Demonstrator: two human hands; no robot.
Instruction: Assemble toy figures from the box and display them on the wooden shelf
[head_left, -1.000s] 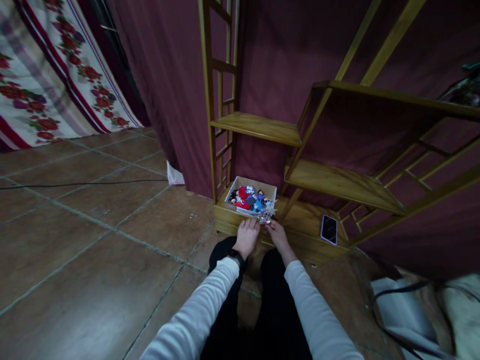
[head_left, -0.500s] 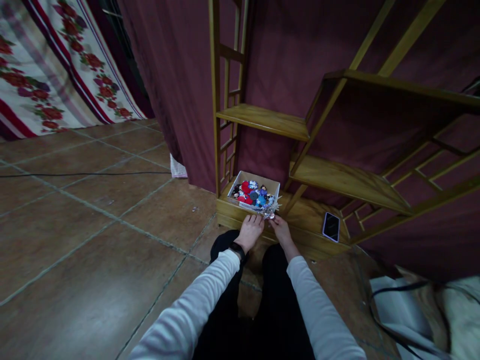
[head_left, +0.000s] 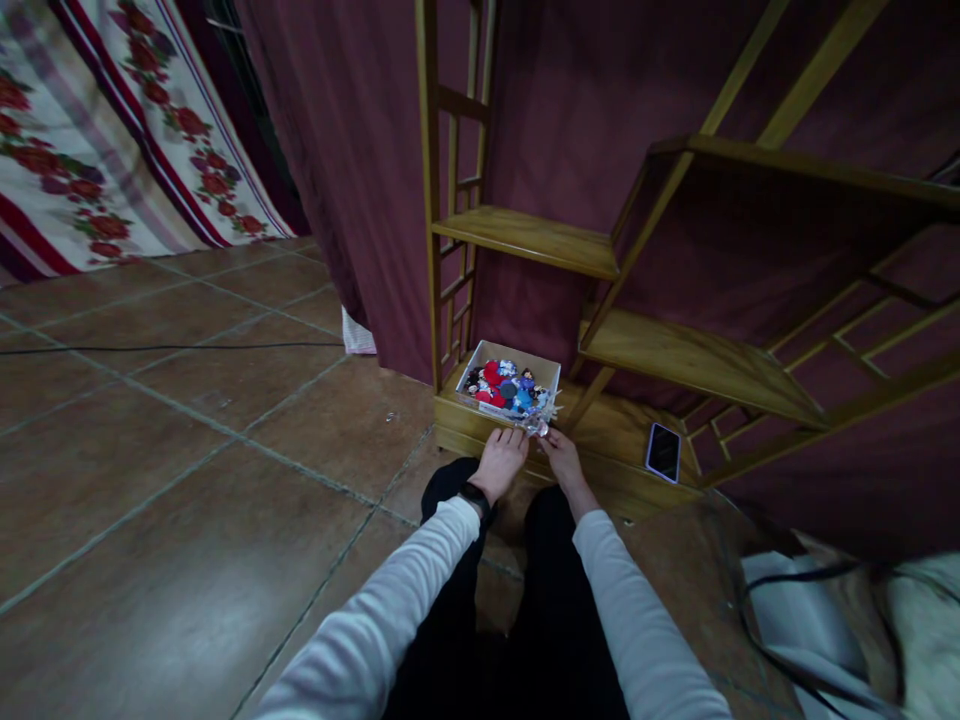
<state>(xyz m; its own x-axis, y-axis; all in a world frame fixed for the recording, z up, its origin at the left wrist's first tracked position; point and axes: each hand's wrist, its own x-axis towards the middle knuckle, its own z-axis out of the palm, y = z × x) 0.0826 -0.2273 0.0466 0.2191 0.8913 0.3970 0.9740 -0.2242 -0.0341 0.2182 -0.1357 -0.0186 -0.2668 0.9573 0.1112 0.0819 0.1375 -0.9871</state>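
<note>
Head view, looking down over two pale grey sleeves and dark trousers: the person crouches before a low wooden shelf unit [head_left: 525, 238] that fills the frame from 12 to 3 o'clock. Both hands sit close together at the centre, almost side by side. The left hand [head_left: 501, 460], a dark watch [head_left: 474, 493] on its wrist, lies back up with its fingers curled towards the front edge of a small open box [head_left: 525, 354]. The right hand [head_left: 562, 458] is just at 3 o'clock of it, its fingertips drawn together on a small silvery crinkled piece [head_left: 538, 428]. That piece lies between the two hands' fingertips, at the near right corner of the box. The left fingers touch it or come very near, but it is too small to tell whether they grip it. The box stands on the unit's bottom board [head_left: 607, 430], at 12 o'clock of the hands, and is full of small red, blue and dark bits. A phone [head_left: 663, 452] lies flat on the same board at 3 o'clock of the right hand, well apart from it. A maroon curtain [head_left: 360, 150] hangs behind the shelves. At 10 o'clock a floral cloth [head_left: 90, 140] hangs down to the brown tiled floor [head_left: 187, 470], where a thin dark cable [head_left: 150, 348] runs across. At 4 o'clock a pale bag [head_left: 810, 620] with a dark strap lies on the floor.
</note>
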